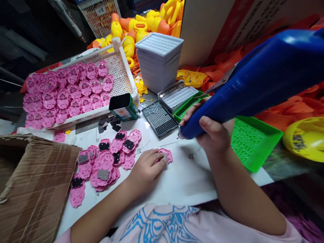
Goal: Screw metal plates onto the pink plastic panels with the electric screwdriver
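Our left hand (146, 166) lies with its fingertips over a pink plastic casing (170, 154) flat on the white work surface (182, 185); we cannot tell whether they pinch it or only press. Our right hand (215, 133) is wrapped around a blue electric screwdriver (243, 79), its tip pointing down and left, above the surface and apart from the casing. Left of our left hand we see piled pink casings (103, 162), several bearing black or grey rectangles. Beyond the hands stand a black perforated tray (165, 126) of small screws and a dark green container (129, 117).
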Motion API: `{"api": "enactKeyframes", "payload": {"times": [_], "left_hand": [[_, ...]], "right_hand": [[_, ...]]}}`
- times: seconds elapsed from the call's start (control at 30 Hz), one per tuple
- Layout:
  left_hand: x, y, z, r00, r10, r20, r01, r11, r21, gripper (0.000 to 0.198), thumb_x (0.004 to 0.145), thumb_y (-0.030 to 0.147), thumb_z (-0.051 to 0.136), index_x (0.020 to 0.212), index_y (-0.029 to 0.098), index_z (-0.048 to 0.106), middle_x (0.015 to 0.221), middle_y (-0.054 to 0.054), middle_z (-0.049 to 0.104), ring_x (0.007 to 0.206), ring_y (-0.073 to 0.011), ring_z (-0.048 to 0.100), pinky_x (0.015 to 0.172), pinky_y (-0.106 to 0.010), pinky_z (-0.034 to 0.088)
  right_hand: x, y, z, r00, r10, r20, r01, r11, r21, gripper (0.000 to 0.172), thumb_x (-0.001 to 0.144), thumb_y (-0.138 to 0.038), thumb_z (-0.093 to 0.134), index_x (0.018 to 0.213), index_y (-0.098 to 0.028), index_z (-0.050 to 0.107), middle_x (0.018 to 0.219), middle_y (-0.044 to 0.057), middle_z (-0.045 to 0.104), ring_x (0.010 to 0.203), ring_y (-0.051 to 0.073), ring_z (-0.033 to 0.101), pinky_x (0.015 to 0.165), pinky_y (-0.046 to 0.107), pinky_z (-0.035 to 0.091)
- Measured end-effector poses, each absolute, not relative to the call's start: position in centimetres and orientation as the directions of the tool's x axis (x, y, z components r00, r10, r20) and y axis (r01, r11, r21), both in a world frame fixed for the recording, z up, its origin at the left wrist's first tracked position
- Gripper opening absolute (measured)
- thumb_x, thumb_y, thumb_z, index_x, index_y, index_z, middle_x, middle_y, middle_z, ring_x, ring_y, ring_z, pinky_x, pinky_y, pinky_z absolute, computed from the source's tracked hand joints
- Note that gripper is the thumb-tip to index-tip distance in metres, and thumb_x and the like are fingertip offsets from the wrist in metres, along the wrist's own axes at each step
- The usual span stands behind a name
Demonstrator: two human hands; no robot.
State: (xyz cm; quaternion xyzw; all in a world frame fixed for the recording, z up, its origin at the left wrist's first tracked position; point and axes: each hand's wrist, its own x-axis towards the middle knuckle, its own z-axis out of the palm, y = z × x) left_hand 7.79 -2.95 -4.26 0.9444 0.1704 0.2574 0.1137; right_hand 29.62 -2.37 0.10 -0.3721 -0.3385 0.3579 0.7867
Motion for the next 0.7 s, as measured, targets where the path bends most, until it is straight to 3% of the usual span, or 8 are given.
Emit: {"api": "enactKeyframes", "payload": {"times": [0.13, 0.27, 0.4, 0.6, 0.7], "left_hand": [[7.7, -3.2, -4.5, 0.801, 0.446, 0.399, 0.306, -0.878, 0.368, 0.025, 0.086, 0.011, 0.057, 0.108, 0.015, 0.068, 0.112, -0.014, 0.072, 0.108, -0.0296, 0.062, 0.089, -0.047, 0.056], [7.9, -2.9, -4.4, 0.787, 0.488, 0.379, 0.345, -0.856, 0.385, 0.017, 0.088, 0.019, 0.061, 0.103, 0.017, 0.069, 0.112, -0.013, 0.072, 0.111, -0.0328, 0.058, 0.09, -0.052, 0.05], [7.8, -2.3, -4.9, 0.791, 0.478, 0.383, 0.299, -0.847, 0.44, 0.014, 0.091, 0.021, 0.064, 0.104, 0.019, 0.067, 0.109, -0.009, 0.074, 0.108, -0.029, 0.06, 0.089, -0.048, 0.05], [7.5, -1.7, -5.6, 0.729, 0.577, 0.368, 0.27, -0.736, 0.62, 0.021, 0.088, 0.013, 0.065, 0.107, 0.02, 0.065, 0.104, -0.009, 0.07, 0.101, -0.0228, 0.062, 0.088, -0.042, 0.053], [7.5, -1.7, -5.6, 0.726, 0.59, 0.353, 0.274, -0.719, 0.638, 0.021, 0.087, 0.014, 0.066, 0.107, 0.019, 0.065, 0.104, -0.009, 0.069, 0.101, -0.0229, 0.061, 0.089, -0.042, 0.052]], "right_hand": [[29.6, -2.4, 0.1, 0.5, 0.819, 0.281, -0.32, 0.476, -0.819, 0.04, 0.057, -0.047, 0.089, 0.082, -0.025, 0.066, 0.062, -0.003, 0.067, 0.051, 0.014, 0.063, 0.051, 0.03, 0.056], [29.7, -2.3, 0.1, 0.511, 0.802, 0.309, -0.324, 0.513, -0.795, 0.037, 0.06, -0.04, 0.089, 0.084, -0.025, 0.066, 0.063, -0.005, 0.068, 0.053, 0.012, 0.063, 0.052, 0.026, 0.056], [29.7, -2.3, 0.3, 0.513, 0.805, 0.297, -0.318, 0.499, -0.806, 0.038, 0.059, -0.04, 0.088, 0.085, -0.023, 0.067, 0.062, -0.003, 0.068, 0.055, 0.014, 0.064, 0.052, 0.027, 0.056], [29.9, -2.5, 0.4, 0.463, 0.835, 0.297, -0.323, 0.471, -0.821, 0.038, 0.06, -0.042, 0.087, 0.086, -0.022, 0.068, 0.064, 0.0, 0.068, 0.056, 0.018, 0.066, 0.052, 0.033, 0.056], [30.0, -2.6, 0.4, 0.448, 0.838, 0.312, -0.293, 0.467, -0.834, 0.036, 0.062, -0.043, 0.086, 0.086, -0.023, 0.069, 0.065, 0.0, 0.067, 0.057, 0.018, 0.065, 0.053, 0.033, 0.054]]}}
